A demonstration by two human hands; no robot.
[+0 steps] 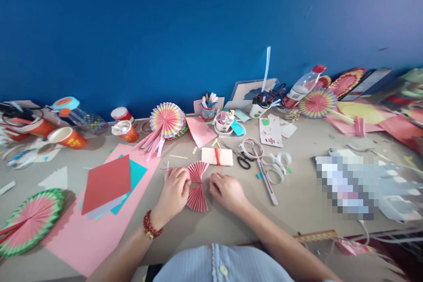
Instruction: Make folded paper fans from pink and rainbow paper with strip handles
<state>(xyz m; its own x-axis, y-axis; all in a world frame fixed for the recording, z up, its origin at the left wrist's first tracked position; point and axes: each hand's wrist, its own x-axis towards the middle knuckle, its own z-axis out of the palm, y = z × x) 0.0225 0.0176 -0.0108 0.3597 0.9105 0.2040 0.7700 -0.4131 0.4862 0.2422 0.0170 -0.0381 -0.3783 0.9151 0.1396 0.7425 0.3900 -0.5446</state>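
Between my two hands lies a pleated pink paper fan [198,190], pinched at its middle so that it flares at the top and bottom like a bow. My left hand [175,189] is closed at the fan's left edge; what its fingers grip is hidden. On the other side, my right hand [228,190] is closed just right of the fan's middle, its fingertips curled, and what they hold is too small to make out. Just beyond the fan is a white bundle [208,157] bound with a red band. Black-handled scissors [244,161] lie to its right.
A utility knife [268,185], tape rolls [276,174] and a phone [343,187] lie to the right. At left are stacked coloured sheets [109,183] and a green-edged paper fan [36,218]. Paper cups [69,138], a finished rosette [167,119] and a bottle [304,86] line the wall.
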